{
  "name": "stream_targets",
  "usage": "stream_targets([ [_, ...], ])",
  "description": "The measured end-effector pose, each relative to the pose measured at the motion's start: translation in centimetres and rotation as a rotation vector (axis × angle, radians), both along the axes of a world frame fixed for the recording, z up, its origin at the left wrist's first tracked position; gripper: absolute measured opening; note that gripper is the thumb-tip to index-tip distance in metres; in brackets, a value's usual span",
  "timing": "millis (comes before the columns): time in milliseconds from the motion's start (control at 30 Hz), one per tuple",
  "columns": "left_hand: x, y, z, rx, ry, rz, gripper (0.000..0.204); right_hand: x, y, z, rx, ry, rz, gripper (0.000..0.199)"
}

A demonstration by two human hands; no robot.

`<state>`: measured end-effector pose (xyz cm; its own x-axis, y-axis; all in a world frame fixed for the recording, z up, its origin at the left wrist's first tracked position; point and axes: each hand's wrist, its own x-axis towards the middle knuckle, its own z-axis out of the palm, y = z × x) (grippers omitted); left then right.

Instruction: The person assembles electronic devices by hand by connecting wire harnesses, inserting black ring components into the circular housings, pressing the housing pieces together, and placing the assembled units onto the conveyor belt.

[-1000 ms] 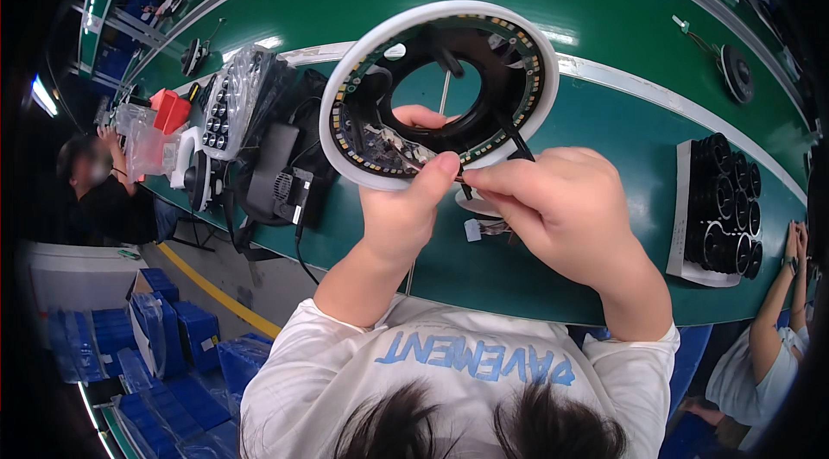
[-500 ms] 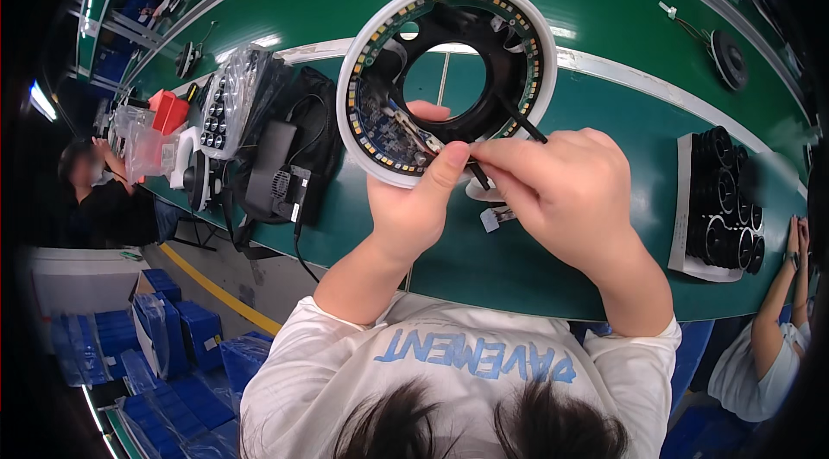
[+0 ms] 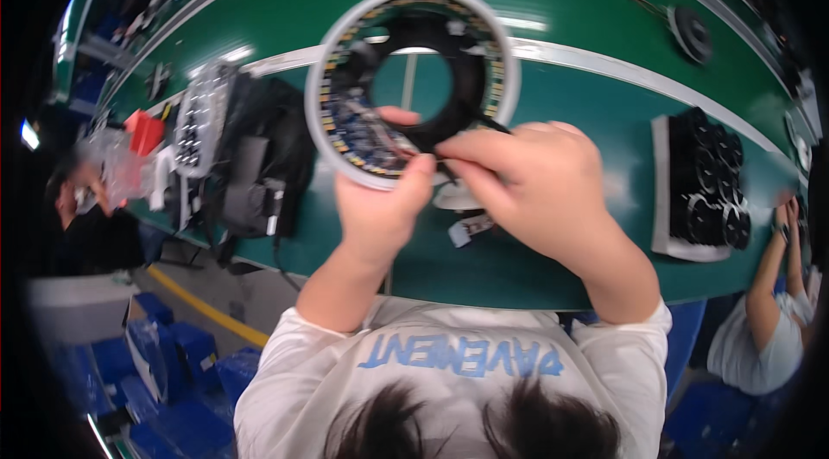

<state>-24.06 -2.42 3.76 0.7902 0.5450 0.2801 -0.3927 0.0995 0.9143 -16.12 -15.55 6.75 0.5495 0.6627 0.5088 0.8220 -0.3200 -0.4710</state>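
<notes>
A ring-shaped lamp housing (image 3: 316, 98) with a white rim, a strip of small LEDs and a black inner ring is held up over the bench. Around its lower left side my left hand (image 3: 376, 213) is closed, the thumb on the near rim and fingertips showing through the centre hole. A blue circuit board (image 3: 356, 124) with thin wires lies inside, next to that thumb. My right hand (image 3: 548, 178) pinches a black cable-like piece (image 3: 490, 124) at the lower right rim; motion blur softens its shape. Beneath the fingers is a small white connector (image 3: 470, 231).
To the left lie a black bag (image 3: 298, 135), a black boxy device (image 3: 249, 187), a clear tray of round parts (image 3: 200, 122) and a red bin (image 3: 144, 132). Black rings fill a white tray (image 3: 678, 247) at right. A round black part (image 3: 689, 32) sits far right. People work at both sides.
The whole view has shifted left and blurred, with the housing and both hands shifting along. Both hands keep their holds, and the right fingers stay at the lower right rim.
</notes>
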Motion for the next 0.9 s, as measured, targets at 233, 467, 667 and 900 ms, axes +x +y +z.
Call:
stream_targets([
  [233, -0.1, 0.8, -0.3, -0.239, 0.03, -0.056, 0.037, -0.5, -1.3, 1.5, -0.042, -0.042, -0.037, 0.007],
  [467, -0.4, 0.7, 0.0, -0.252, 0.034, -0.09, 0.038, 0.6, -9.1, 2.5, -0.093, -0.017, -0.39, 0.014],
  [667, -0.4, 0.4, -0.4, -0.278, 0.061, -0.139, 0.041, 3.6, -21.3, 3.4, -0.197, -0.003, -0.884, 0.031],
  [900, -0.5, 0.5, -0.5, -0.337, 0.102, -0.197, 0.04, 2.2, -25.1, 3.5, -0.467, 0.268, -0.888, 0.062],
])
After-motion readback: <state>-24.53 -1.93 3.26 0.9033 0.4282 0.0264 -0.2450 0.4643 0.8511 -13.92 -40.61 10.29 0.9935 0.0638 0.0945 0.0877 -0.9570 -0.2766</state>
